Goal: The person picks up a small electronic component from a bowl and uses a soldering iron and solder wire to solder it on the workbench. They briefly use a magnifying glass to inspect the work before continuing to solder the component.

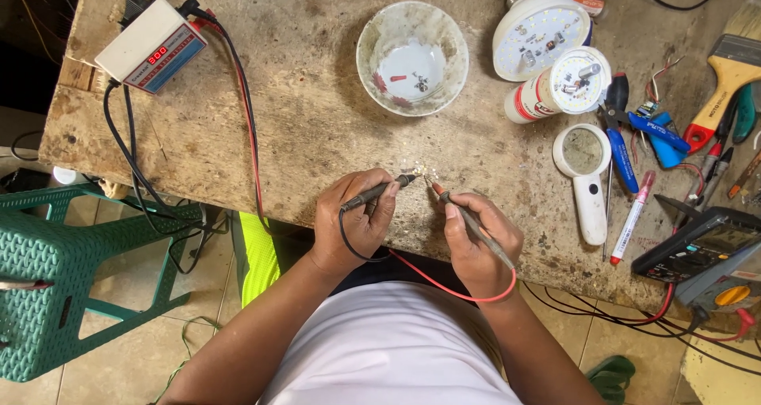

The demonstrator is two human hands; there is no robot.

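Left hand [353,223] closed around black test probe [379,192], fingers wrapped on its grip, tip aimed right at tiny pale component [420,173] on the bench [317,120]

Right hand [476,242] closed around red-tipped test probe [464,215], fingers pinching the shaft, tip aimed up-left at the same spot

Both probe tips close together over the small component near the front edge of the bench, roughly mid-width; contact too fine to tell

Black lead [349,242] looping under left wrist; red lead [460,292] curving under right wrist, over white shirt

Worn, stained wooden top. Beyond the hands, white bowl [411,58] with floral rim, few small parts inside

Far left corner: white box tester with red digit display [151,44], red and black wires running off it toward the front edge

Right of bowl: two opened LED bulbs [547,56], LED plates facing up, one lying on its side

Near those: white magnifier [585,175], blue-handled pliers [622,147], red-and-white marker pen [632,219]

Far right: paintbrush [729,68] with pale wooden handle and red ferrule end, dark multimeter [701,242] at the edge, a second yellow-dialled meter [729,294] just below it

Left of bench, on the tiled floor: green woven plastic stool [55,286]
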